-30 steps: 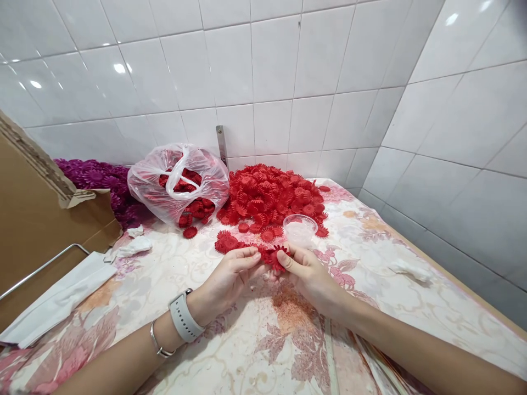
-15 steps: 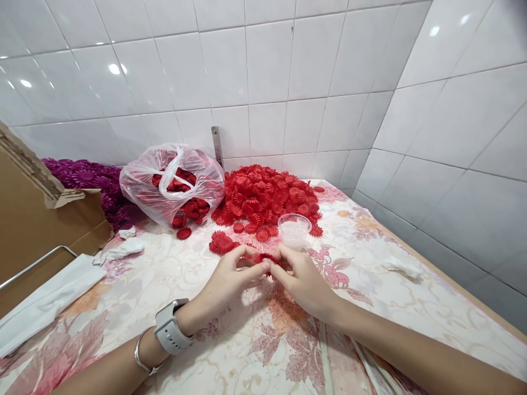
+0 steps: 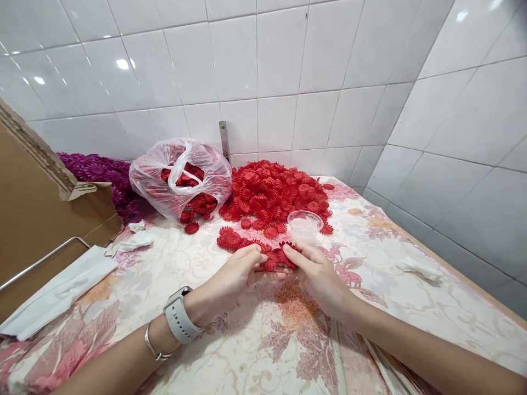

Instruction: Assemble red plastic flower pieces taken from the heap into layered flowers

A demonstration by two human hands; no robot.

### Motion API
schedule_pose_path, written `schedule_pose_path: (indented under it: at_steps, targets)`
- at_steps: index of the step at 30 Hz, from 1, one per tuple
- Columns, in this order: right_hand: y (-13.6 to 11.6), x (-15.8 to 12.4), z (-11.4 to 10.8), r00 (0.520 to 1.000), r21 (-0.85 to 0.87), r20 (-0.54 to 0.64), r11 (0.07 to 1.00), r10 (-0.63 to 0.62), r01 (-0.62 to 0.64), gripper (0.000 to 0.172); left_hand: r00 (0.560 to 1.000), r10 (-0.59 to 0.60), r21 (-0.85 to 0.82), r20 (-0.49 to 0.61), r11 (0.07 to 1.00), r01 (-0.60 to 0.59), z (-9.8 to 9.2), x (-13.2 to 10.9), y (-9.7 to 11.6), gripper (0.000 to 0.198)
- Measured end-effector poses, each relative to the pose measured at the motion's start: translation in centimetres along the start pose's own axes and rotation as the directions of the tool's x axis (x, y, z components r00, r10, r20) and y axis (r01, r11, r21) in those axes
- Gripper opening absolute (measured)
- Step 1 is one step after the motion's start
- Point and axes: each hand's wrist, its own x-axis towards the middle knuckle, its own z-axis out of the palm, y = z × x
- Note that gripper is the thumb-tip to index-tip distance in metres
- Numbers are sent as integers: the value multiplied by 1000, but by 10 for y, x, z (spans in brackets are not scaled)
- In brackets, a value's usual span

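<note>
Over the tablecloth, my left hand (image 3: pixel 242 271) is cupped with its fingers stretched underneath a few red flower pieces (image 3: pixel 270 262), the thumb resting near their edge. From the right, my right hand (image 3: pixel 319 274) pinches a red toothed flower piece (image 3: pixel 287 253) between thumb and fingers, right beside those in the left hand. A row of red flower pieces (image 3: pixel 230 239) lies just beyond my left fingers. Behind my right hand stands a clear round plastic tub (image 3: pixel 305 220) with whitish contents I cannot make out. Farther back rises a big heap of red flower pieces (image 3: pixel 280 189).
A tied clear plastic bag (image 3: pixel 158 175) of red pieces stands left of the heap. Purple flower pieces (image 3: pixel 96 173) lie behind a cardboard box (image 3: pixel 49 219). White paper (image 3: pixel 61 291) and crumpled tissue (image 3: pixel 420 270) lie on the floral tablecloth (image 3: pixel 230 351). Tiled walls (image 3: pixel 280 60) close off the back and right.
My hands have moved slightly apart, and the red flower pieces between them show more. The left fingers have opened out underneath. The whole view has shifted a little, moving the scene rightward.
</note>
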Motion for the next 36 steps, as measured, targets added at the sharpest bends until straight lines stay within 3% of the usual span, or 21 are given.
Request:
schedule_pose_path:
  at_steps: [3,6,8,10,13,16,18,20,23,25,29,36]
  targets:
    - [-1,-1,4,997,224,-18,973,69,-63,26,1000,-3,-38,23,999,4,-2,2,-1,15]
    - [-3,-2,6,993,288,-30,952,113,-100,28,1000,-10,-54,11,999,11,-6,4,-1,16]
    - [-4,-3,5,996,146,-36,986,81,-75,29,999,-33,-27,7,999,33,-7,4,-1,13]
    - [-4,-4,3,999,-132,-34,991,2,-7,29,998,-58,39,-13,998,59,-7,3,1,12]
    - [-5,-6,0,996,-484,1,872,-90,79,27,994,-95,196,-53,975,103,-6,2,1,17]
    - [-8,-7,0,994,-535,45,838,-96,105,26,995,-96,323,-36,941,103,-8,3,1,20]
    - [-10,-6,1,997,-393,71,917,-41,66,24,998,-63,303,-8,951,63,-8,4,2,17]
    - [-12,-5,2,994,-138,99,990,52,-38,23,999,-30,227,28,974,23,-7,4,3,14]
    - [-11,-6,6,980,221,133,959,149,-176,21,996,-16,133,86,991,5,-6,3,4,17]
    - [-9,-7,8,975,351,139,912,172,-211,21,996,-41,61,79,997,36,-5,2,2,18]
    - [-6,-7,10,961,462,135,843,241,-277,20,995,-96,-79,17,992,98,-4,2,-2,19]
    - [-9,-7,11,940,508,98,795,328,-330,17,987,-153,-198,-40,970,142,-2,4,-5,19]
